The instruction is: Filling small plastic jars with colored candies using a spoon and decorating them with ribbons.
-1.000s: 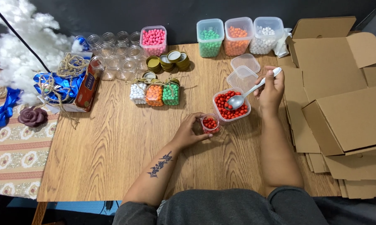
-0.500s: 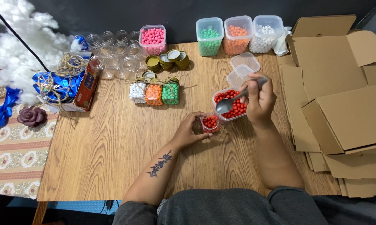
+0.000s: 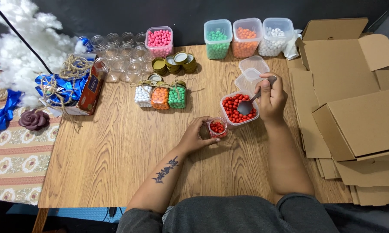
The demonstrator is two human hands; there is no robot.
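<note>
- While the jar point(image 3: 218, 127) is held upright on the table point(image 3: 117, 142) by the closed left hand point(image 3: 196, 137), it is partly filled with red beads.
- The spoon point(image 3: 248, 105) is gripped by the right hand point(image 3: 270, 98), its bowl dipped in the tub point(image 3: 239, 108) just beside.
- Scooping seems in hand; a level carry to the jar is needed.

Left hand point(image 3: 197, 137): low on table, palm turned right, fingers and thumb curled in C-shape, closed around small object. Wrist straight. Left forearm runs diagonally from lower centre up to right, dark tattoo on upper side, resting flat. Right hand point(image 3: 270, 98): further from body than left, back of hand up, fingers folded into loose fist, pinching thin handle. Wrist bent slightly inward. Right forearm bare, nearly vertical in view, elbow close to torso. Hands near, not touching.
</note>
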